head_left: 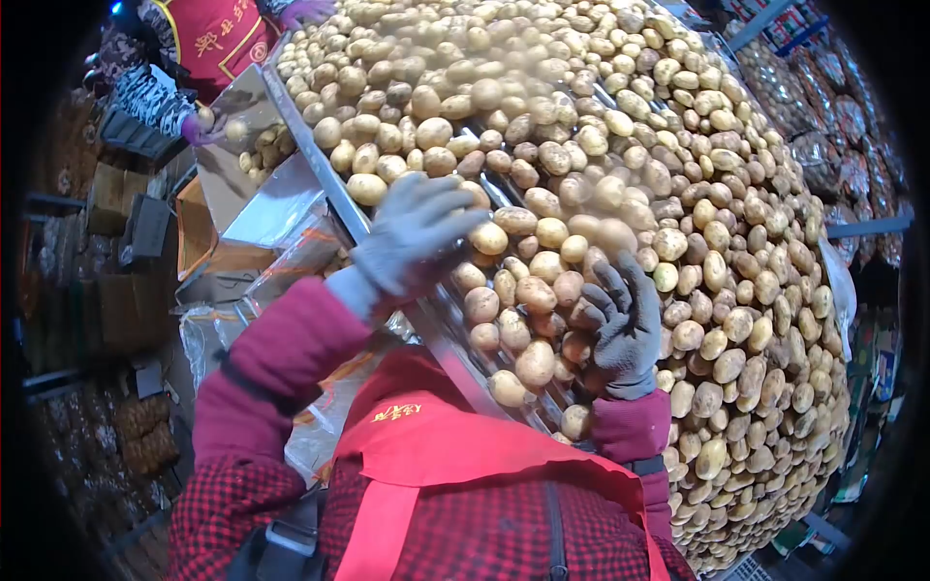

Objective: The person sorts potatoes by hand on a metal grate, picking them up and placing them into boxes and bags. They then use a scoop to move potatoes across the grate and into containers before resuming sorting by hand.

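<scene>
My left hand (412,237), in a grey glove, reaches over the metal edge of the sorting table with its fingers stretched out beside a potato (489,238). Its palm side is hidden, but I make out nothing gripped in it. My right hand (628,329), in a darker grey glove, is at the right of a cluster of potatoes, fingers apart and slightly curved. A brownish potato (569,288) lies just left of its fingers. Between both hands, loose potatoes (536,295) rest on a slatted metal surface. Some potatoes above my right hand are blurred.
A large heap of potatoes (722,281) spreads behind and to the right. The metal rail (315,155) borders it on the left. Beyond the rail stand an open box (218,247) and plastic wrapping. Another person's gloved hand (201,128) is over a box at upper left.
</scene>
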A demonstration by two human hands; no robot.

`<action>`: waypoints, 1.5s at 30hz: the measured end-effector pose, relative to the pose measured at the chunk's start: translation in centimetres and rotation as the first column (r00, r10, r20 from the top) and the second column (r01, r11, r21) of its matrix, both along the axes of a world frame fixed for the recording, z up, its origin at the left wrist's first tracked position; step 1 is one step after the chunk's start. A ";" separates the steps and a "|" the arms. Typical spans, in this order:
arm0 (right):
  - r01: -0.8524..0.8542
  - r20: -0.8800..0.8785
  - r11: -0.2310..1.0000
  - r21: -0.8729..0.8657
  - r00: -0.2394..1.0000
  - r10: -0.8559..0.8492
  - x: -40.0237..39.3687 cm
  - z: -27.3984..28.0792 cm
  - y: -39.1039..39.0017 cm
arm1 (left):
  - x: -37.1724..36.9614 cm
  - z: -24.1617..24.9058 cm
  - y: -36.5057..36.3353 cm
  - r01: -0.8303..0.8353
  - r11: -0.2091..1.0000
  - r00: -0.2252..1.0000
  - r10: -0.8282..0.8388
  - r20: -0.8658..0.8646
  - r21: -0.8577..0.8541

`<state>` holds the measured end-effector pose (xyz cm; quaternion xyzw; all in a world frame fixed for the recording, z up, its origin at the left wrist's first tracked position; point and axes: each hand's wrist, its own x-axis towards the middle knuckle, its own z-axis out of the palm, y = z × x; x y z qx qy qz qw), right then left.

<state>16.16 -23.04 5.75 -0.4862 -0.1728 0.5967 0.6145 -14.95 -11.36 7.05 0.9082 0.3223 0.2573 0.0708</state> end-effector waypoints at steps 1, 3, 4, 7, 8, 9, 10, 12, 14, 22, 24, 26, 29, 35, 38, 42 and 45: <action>0.006 -0.020 1.000 0.005 1.000 -0.006 -0.1 0.2 0.0 | 3.0 -0.1 0.7 0.075 0.997 0.996 -0.076 -0.042 -0.009; 0.000 -0.085 1.000 -0.004 0.996 -0.001 0.2 0.1 -0.1 | 6.8 -2.2 2.3 0.086 0.990 0.978 -0.106 -0.179 -0.113; -0.003 -0.089 1.000 0.003 0.996 0.003 0.3 -0.1 -0.1 | 7.7 -3.8 2.9 0.074 0.993 0.962 -0.096 -0.255 -0.096; -0.019 -0.113 1.000 -0.022 0.993 0.016 0.7 -0.4 0.0 | 9.0 -4.4 3.9 -0.033 0.990 0.901 -0.032 -0.433 -0.141; -0.024 -0.122 0.999 -0.021 0.992 0.021 0.7 -0.4 -0.2 | 8.9 -5.3 4.2 0.002 0.995 0.933 -0.036 -0.359 -0.095; -0.032 -0.131 0.999 -0.016 0.991 0.029 0.7 -0.4 -0.1 | 8.5 -5.3 5.0 0.007 0.995 0.930 -0.043 -0.365 -0.098; -0.023 -0.135 1.000 -0.016 0.991 0.020 0.7 -0.3 0.0 | 7.9 -5.3 6.1 -0.050 0.998 0.930 0.033 -0.365 -0.035; -0.024 -0.171 0.999 -0.043 0.985 0.016 0.7 0.0 -0.1 | 6.6 -5.3 8.4 -0.107 0.990 0.940 0.131 -0.316 0.091; -0.032 -0.169 0.998 -0.049 0.985 0.024 0.7 0.0 -0.1 | 5.2 -3.1 10.6 -0.150 0.981 0.925 0.183 -0.332 0.124; -0.053 -0.143 0.998 -0.026 0.989 0.049 0.8 -0.2 0.0 | 9.0 -0.3 5.1 -0.016 0.963 0.819 -0.142 -0.555 -0.270; -0.038 -0.168 0.999 -0.035 0.985 0.032 0.7 0.0 0.0 | 10.7 -0.6 4.0 -0.028 0.933 0.755 -0.216 -0.619 -0.360; -0.058 -0.132 0.998 0.003 0.990 0.058 0.8 -0.3 -0.1 | 11.6 -0.1 4.2 -0.191 0.846 0.773 -0.183 -0.607 -0.498; -0.074 -0.161 0.994 0.078 0.983 0.086 0.9 -0.4 -0.6 | 10.7 -1.0 4.7 -0.171 0.854 0.785 -0.183 -0.591 -0.491; -0.100 -0.456 0.977 0.190 0.872 0.178 1.1 0.8 -0.1 | 10.4 3.6 2.7 0.183 0.537 0.978 -0.013 0.208 -0.823; -0.061 0.085 0.927 0.369 0.996 0.032 0.1 1.4 0.6 | 11.4 4.6 1.5 0.326 0.863 0.930 -0.220 0.293 -0.386; 0.085 0.052 0.927 0.364 0.992 -0.111 1.9 1.2 -0.7 | 11.4 1.6 -2.9 0.412 0.895 0.910 -0.397 0.117 -0.172; 0.211 -0.207 0.966 0.151 0.962 -0.177 2.9 1.8 -0.9 | 10.0 -1.5 -6.8 0.476 0.878 0.844 -0.473 -0.251 -0.054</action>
